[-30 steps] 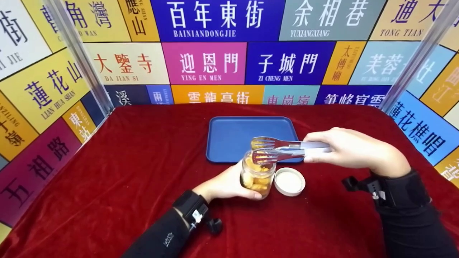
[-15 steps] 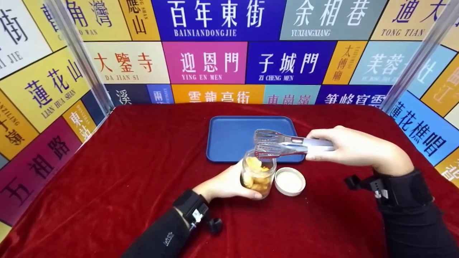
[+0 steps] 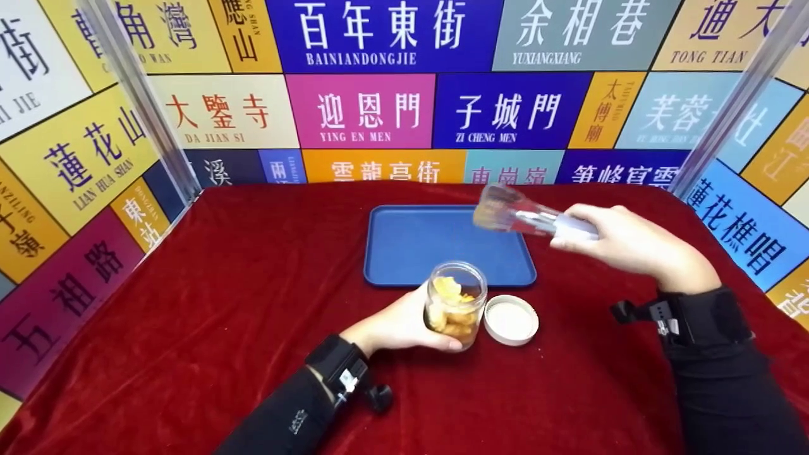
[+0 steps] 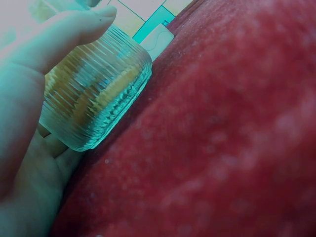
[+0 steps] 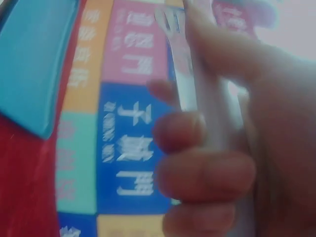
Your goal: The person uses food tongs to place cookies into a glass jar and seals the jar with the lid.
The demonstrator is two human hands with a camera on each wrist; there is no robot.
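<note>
My left hand (image 3: pixel 395 325) grips an open glass jar (image 3: pixel 457 313) around its side. Inside the jar lie yellow-brown pieces that look like snacks. Up close in the left wrist view, the jar (image 4: pixel 116 91) has ribbed glass, and the thumb lies across it. Metal tongs (image 3: pixel 531 217) with pale handles are held in my right hand (image 3: pixel 632 243), above the tray's far right corner. Motion blurs their heads, so whether anything is between them cannot be told. The right wrist view has the fingers (image 5: pixel 202 173) curled around the tongs' handle.
Behind the jar a blue tray (image 3: pixel 417 243) lies on the red cloth (image 3: pixel 253 284). Beside the jar, on its right, is a round white lid (image 3: pixel 512 320). Panels with street names (image 3: pixel 360 110) rise at the back and sides, with clear posts (image 3: pixel 155 120) at the corners.
My right hand has lifted the tongs out of the jar's mouth and carried them up, away and to the right. The left hand and the jar have stayed put.
</note>
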